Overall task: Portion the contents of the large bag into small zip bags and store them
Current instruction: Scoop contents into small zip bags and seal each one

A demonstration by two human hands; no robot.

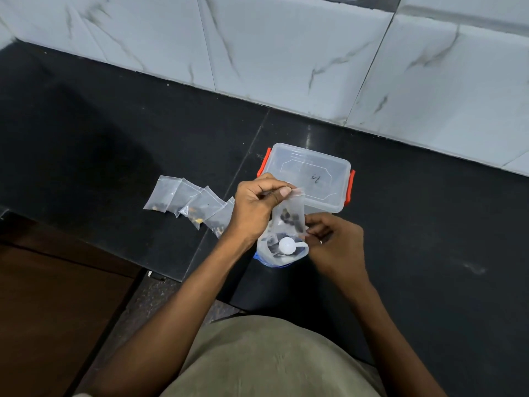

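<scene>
My left hand (259, 206) pinches the top edge of a small clear zip bag (287, 214) that holds dark pieces. My right hand (333, 242) grips the same bag at its lower right side. Directly under it stands the large open bag (269, 253), with a white scoop (287, 244) lying inside on dark contents. Several filled small zip bags (189, 203) lie in an overlapping row on the black counter to the left. Behind my hands sits a clear plastic box (309, 174) with orange latches and its lid on.
The black stone counter (429, 239) runs to a white marble-tiled wall (286, 53) at the back. The counter edge drops at the lower left to a brown wooden surface (57, 296). My torso in an olive shirt fills the bottom.
</scene>
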